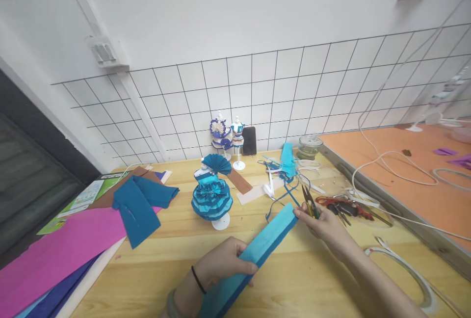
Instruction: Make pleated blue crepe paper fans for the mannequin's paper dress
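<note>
A long folded strip of light-blue crepe paper lies slanted across the wooden table. My left hand grips its lower part, fingers wrapped round it. My right hand is closed on small thread snips, blades pointing up, with a fingertip touching the strip's upper end. Just behind the strip stands a small mannequin in a blue pleated paper dress.
Magenta paper and dark-blue paper sheets lie at left. Two smaller dressed mannequins and a phone stand by the grid wall. Scissors and tools, ribbon scraps, a glass jar and white cables lie at right.
</note>
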Motion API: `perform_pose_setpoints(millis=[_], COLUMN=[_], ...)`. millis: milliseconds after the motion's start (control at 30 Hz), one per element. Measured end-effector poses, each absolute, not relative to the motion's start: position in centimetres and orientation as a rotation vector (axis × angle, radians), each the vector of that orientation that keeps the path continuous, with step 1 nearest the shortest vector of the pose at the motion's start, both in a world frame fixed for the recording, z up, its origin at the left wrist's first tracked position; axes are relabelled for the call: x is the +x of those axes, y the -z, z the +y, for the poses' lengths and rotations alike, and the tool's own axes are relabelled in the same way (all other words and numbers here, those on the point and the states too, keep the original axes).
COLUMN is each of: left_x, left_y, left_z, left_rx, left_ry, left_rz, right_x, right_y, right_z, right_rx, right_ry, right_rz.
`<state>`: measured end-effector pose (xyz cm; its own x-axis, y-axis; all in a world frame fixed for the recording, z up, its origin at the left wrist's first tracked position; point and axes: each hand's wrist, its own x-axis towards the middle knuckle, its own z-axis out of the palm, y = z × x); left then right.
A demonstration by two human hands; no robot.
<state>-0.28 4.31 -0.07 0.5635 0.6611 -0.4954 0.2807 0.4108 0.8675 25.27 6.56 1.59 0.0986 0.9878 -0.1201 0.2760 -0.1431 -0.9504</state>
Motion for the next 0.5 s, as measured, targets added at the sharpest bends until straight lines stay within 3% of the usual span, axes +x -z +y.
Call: perform_pose_setpoints(millis=[200, 500], left_x=[0.2, -0.1], left_y=[-0.5, 1.0], left_z=[4.4, 4.5], left_rx=[1.06, 0.916], left_ry=[-0.422, -0.562], left_rz=[0.998, 0.908], right_x=[24.1, 21.2], right_y=[-0.9, 0.8], right_z=[4.7, 0.3], right_rx=[-1.568, -1.463], right_ry=[-1.047, -1.896], right_rz=[-1.49, -1.518])
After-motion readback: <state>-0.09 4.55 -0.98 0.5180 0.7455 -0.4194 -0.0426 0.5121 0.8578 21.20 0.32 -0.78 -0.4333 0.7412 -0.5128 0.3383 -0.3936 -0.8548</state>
